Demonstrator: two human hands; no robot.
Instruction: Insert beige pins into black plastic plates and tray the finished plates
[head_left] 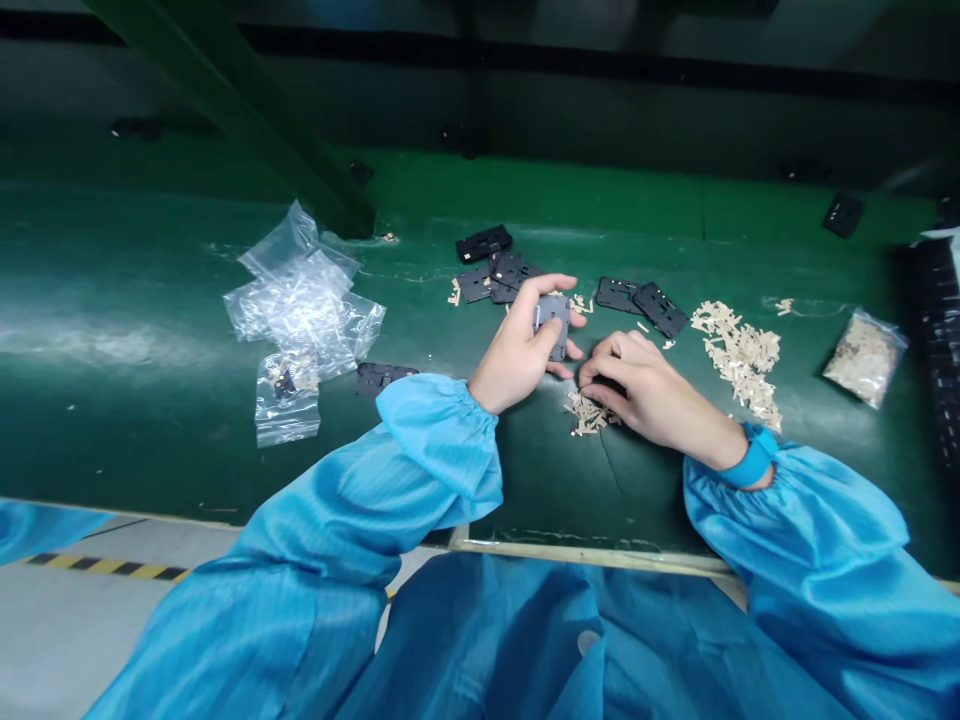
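Observation:
My left hand (521, 345) grips a small dark grey plastic plate (553, 318), thumb on its face and fingers behind it. Just to the right, my right hand (637, 380) has its thumb and fingertips pinched together; whatever lies between them is too small to make out. Below those fingertips is a small pile of cream-coloured flat pieces (589, 412). Beyond my left hand, several black plastic plates (484, 243) lie in a loose heap. Two more black plates (658, 308) overlap behind my right hand.
A larger pile of cream pieces (742, 355) spreads out at the right, near a filled clear bag (866, 358). Clear plastic bags (304, 300) are heaped at the left, beside a single black plate (382, 377). A green post (247, 110) rises from the green table (150, 400).

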